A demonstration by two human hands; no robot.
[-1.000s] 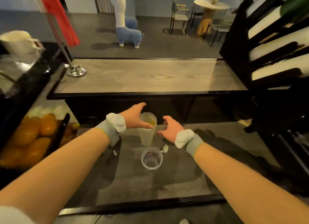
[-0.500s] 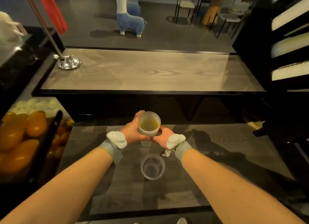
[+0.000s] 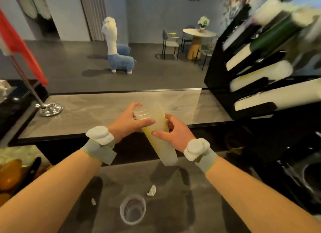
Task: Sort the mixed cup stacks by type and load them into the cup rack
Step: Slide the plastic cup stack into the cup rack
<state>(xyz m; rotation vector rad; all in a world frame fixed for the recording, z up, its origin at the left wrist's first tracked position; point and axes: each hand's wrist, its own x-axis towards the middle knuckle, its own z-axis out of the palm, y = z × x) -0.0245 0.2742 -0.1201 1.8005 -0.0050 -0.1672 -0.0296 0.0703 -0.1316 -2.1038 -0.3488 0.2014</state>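
Cup stack (image 3: 160,146): translucent, yellowish, tilted, held in the air above the desk (image 3: 182,206), between both hands.
Left hand (image 3: 128,122): fingers wrapped round the stack's upper end.
Right hand (image 3: 173,134): grasping its middle from the right.
Single clear cup (image 3: 132,212): upright near the desk's front edge.
Cup rack (image 3: 243,80): far right, blurred; slots seemingly hold white stacks.

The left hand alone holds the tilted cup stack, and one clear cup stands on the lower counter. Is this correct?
No: in the head view the left hand and the right hand both hold the tilted cup stack. One clear cup does stand on the lower counter.
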